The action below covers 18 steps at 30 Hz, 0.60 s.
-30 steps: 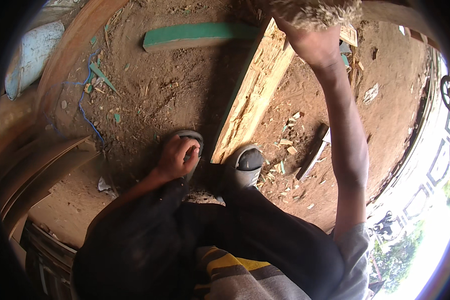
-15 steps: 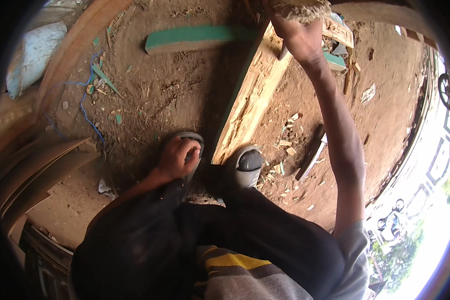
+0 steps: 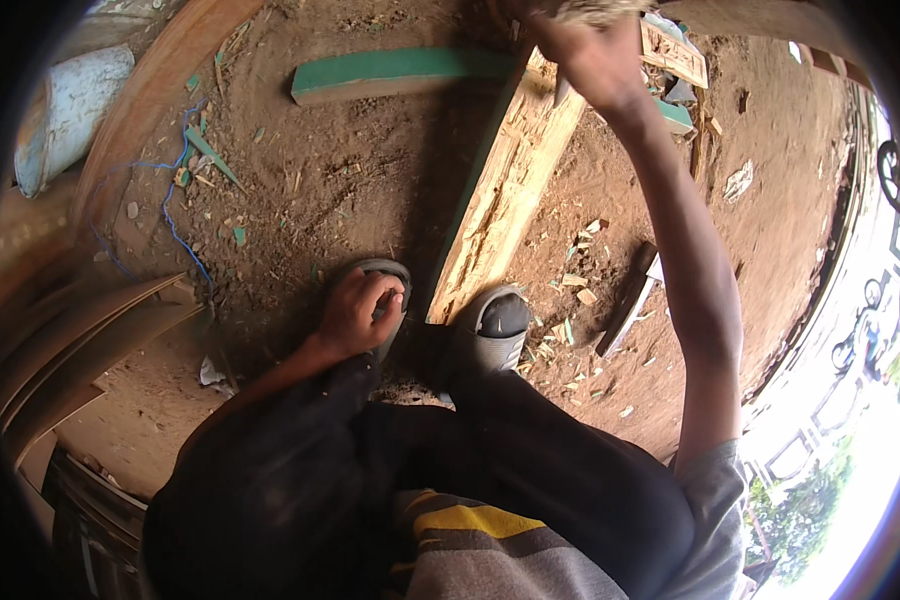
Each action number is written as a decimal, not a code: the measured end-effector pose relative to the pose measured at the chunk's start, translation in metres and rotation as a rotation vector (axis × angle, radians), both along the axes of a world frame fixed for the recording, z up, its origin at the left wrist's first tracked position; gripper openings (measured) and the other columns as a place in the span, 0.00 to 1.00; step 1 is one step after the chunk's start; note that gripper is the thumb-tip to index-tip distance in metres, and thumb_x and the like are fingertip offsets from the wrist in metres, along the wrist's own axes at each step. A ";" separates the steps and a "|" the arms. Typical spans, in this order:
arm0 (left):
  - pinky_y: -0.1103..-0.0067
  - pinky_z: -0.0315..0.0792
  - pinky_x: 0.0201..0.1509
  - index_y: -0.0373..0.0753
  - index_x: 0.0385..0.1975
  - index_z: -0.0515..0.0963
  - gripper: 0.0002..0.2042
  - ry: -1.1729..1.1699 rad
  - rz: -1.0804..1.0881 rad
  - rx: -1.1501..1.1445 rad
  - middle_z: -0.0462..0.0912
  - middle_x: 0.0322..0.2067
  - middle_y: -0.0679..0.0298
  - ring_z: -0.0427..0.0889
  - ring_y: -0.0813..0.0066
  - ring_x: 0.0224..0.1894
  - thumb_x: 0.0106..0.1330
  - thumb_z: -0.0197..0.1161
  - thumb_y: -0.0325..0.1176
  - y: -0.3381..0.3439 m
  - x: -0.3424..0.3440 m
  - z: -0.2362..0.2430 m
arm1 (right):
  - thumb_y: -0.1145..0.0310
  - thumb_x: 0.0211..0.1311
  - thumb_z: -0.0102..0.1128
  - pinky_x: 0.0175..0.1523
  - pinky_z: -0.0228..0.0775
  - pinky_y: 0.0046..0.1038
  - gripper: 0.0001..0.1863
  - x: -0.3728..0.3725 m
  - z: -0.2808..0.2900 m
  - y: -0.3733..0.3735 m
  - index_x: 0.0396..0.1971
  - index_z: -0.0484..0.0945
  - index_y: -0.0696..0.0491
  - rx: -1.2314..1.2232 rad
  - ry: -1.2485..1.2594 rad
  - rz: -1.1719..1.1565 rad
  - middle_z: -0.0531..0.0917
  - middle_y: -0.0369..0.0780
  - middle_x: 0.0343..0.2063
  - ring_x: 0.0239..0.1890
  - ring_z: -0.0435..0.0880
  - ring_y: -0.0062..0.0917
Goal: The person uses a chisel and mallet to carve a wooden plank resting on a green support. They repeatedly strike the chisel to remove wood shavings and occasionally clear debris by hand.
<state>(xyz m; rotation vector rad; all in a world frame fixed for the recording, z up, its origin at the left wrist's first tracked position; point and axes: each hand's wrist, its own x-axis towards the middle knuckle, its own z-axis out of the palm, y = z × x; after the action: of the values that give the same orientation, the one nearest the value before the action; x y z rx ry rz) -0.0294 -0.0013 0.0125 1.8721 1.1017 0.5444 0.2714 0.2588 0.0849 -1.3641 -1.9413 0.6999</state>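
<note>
Right grip [image 3: 598, 62]: hold unclear, near beam [image 3: 502, 190] | left grip [image 3: 360, 310]: curled closed | dirt floor [image 3: 315, 205], wood chips [image 3: 587, 297] | leftward: pale-blue cylinder [image 3: 82, 115]

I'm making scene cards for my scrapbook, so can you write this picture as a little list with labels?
Wood: long, rough, pale wooden plank with a green side; its near end lies between two grey sandals
Left hand: loosely curled, nothing visible in it
Right hand: over the plank's far end, by a pale, frayed thing; grip unclear
Farther off: green-topped wooden beam
Ground: brown dirt
On the left: thin blue string
On the right: small pale wood chips
</note>
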 end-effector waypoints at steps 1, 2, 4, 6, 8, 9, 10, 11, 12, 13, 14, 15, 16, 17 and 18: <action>0.67 0.71 0.42 0.41 0.38 0.75 0.07 0.005 0.009 -0.007 0.81 0.31 0.64 0.78 0.62 0.32 0.62 0.63 0.26 -0.001 0.000 0.000 | 0.63 0.70 0.59 0.67 0.66 0.36 0.19 0.008 0.000 0.000 0.57 0.77 0.54 0.146 -0.226 0.048 0.84 0.41 0.50 0.58 0.79 0.35; 0.66 0.71 0.42 0.40 0.38 0.75 0.07 0.002 0.017 -0.004 0.81 0.31 0.63 0.79 0.61 0.32 0.62 0.63 0.26 -0.001 0.001 0.000 | 0.63 0.70 0.58 0.67 0.67 0.36 0.19 0.011 -0.003 0.001 0.56 0.77 0.54 0.292 -0.452 0.096 0.84 0.41 0.51 0.58 0.79 0.36; 0.66 0.72 0.43 0.40 0.39 0.75 0.07 -0.021 0.025 -0.003 0.81 0.32 0.62 0.79 0.59 0.33 0.62 0.63 0.26 -0.001 0.002 -0.001 | 0.63 0.71 0.56 0.68 0.67 0.37 0.19 0.014 -0.006 0.000 0.57 0.76 0.55 0.158 -0.385 0.088 0.82 0.41 0.54 0.59 0.78 0.35; 0.65 0.72 0.44 0.40 0.39 0.75 0.07 -0.015 0.013 0.013 0.82 0.33 0.62 0.80 0.58 0.34 0.63 0.63 0.26 0.001 0.001 -0.001 | 0.66 0.69 0.56 0.68 0.67 0.37 0.21 0.010 -0.015 0.001 0.60 0.73 0.55 0.138 -0.316 0.153 0.80 0.41 0.57 0.60 0.78 0.37; 0.65 0.73 0.44 0.39 0.39 0.75 0.07 -0.011 0.015 0.010 0.82 0.34 0.61 0.80 0.57 0.35 0.63 0.63 0.26 0.002 0.000 -0.001 | 0.72 0.67 0.56 0.68 0.69 0.37 0.25 0.001 -0.015 -0.001 0.64 0.68 0.56 -0.024 0.196 0.064 0.79 0.40 0.58 0.60 0.77 0.35; 0.65 0.73 0.45 0.39 0.39 0.75 0.07 -0.006 0.014 -0.009 0.82 0.34 0.61 0.80 0.56 0.36 0.63 0.63 0.26 0.001 -0.001 0.000 | 0.73 0.66 0.57 0.67 0.69 0.37 0.25 -0.004 -0.013 0.000 0.63 0.69 0.57 -0.014 0.217 0.027 0.79 0.40 0.58 0.60 0.77 0.35; 0.65 0.73 0.45 0.39 0.39 0.75 0.07 -0.007 0.009 -0.034 0.82 0.34 0.61 0.80 0.56 0.36 0.63 0.63 0.26 0.000 -0.001 0.000 | 0.74 0.66 0.58 0.67 0.69 0.37 0.25 -0.006 -0.008 -0.002 0.62 0.69 0.58 -0.009 0.232 -0.014 0.79 0.41 0.57 0.59 0.78 0.34; 0.65 0.73 0.45 0.39 0.39 0.75 0.07 -0.010 0.011 -0.018 0.82 0.34 0.61 0.80 0.56 0.37 0.63 0.63 0.26 0.000 -0.001 0.000 | 0.73 0.67 0.58 0.67 0.70 0.37 0.24 -0.008 -0.007 0.000 0.62 0.69 0.58 -0.058 0.315 0.068 0.79 0.42 0.57 0.59 0.78 0.35; 0.65 0.73 0.45 0.39 0.39 0.75 0.07 -0.011 0.020 -0.004 0.82 0.34 0.61 0.80 0.56 0.37 0.63 0.63 0.26 -0.001 -0.001 -0.001 | 0.72 0.68 0.58 0.66 0.70 0.37 0.24 -0.005 -0.003 0.000 0.62 0.69 0.57 -0.112 0.400 0.158 0.79 0.42 0.57 0.59 0.78 0.35; 0.65 0.73 0.45 0.39 0.39 0.75 0.07 -0.008 0.029 0.003 0.82 0.34 0.61 0.80 0.56 0.37 0.63 0.63 0.27 -0.003 0.000 -0.001 | 0.71 0.69 0.58 0.66 0.71 0.37 0.23 -0.005 -0.003 0.001 0.62 0.69 0.57 -0.171 0.488 0.246 0.79 0.43 0.57 0.59 0.78 0.36; 0.65 0.73 0.45 0.39 0.39 0.75 0.07 -0.009 0.026 -0.008 0.82 0.34 0.61 0.80 0.56 0.37 0.63 0.63 0.27 -0.004 -0.001 -0.001 | 0.69 0.70 0.58 0.66 0.71 0.37 0.23 -0.001 0.011 -0.002 0.63 0.69 0.56 0.011 -0.211 0.233 0.78 0.44 0.58 0.60 0.77 0.39; 0.65 0.73 0.45 0.39 0.39 0.75 0.07 -0.013 0.022 -0.014 0.82 0.34 0.61 0.80 0.56 0.37 0.63 0.63 0.27 -0.004 0.000 -0.003 | 0.67 0.71 0.57 0.66 0.71 0.38 0.23 -0.001 0.007 -0.001 0.63 0.69 0.56 -0.393 0.687 0.194 0.79 0.44 0.57 0.60 0.77 0.39; 0.65 0.73 0.45 0.39 0.39 0.75 0.07 -0.029 0.027 -0.013 0.82 0.34 0.61 0.80 0.56 0.38 0.63 0.63 0.27 -0.003 0.000 -0.004 | 0.65 0.71 0.57 0.66 0.71 0.39 0.23 0.002 0.004 -0.001 0.63 0.69 0.56 -0.780 1.588 0.119 0.79 0.44 0.57 0.60 0.76 0.39; 0.65 0.73 0.45 0.40 0.39 0.75 0.07 -0.021 0.024 -0.002 0.82 0.34 0.61 0.80 0.56 0.37 0.63 0.63 0.27 -0.003 0.000 -0.005 | 0.67 0.68 0.60 0.65 0.71 0.38 0.24 0.000 -0.005 -0.002 0.62 0.70 0.56 -0.516 1.167 0.052 0.79 0.43 0.55 0.60 0.76 0.37; 0.65 0.73 0.45 0.40 0.39 0.75 0.07 -0.025 0.024 0.012 0.82 0.34 0.61 0.80 0.56 0.37 0.63 0.63 0.27 -0.003 0.000 -0.005 | 0.70 0.65 0.62 0.65 0.71 0.37 0.24 -0.001 -0.011 -0.004 0.60 0.71 0.57 -0.255 0.741 -0.014 0.79 0.43 0.54 0.60 0.76 0.35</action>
<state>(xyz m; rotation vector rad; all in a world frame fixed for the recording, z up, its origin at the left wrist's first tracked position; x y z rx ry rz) -0.0298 -0.0041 0.0073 1.8595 1.1085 0.5876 0.2702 0.2543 0.0739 -1.0385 -1.2779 1.2656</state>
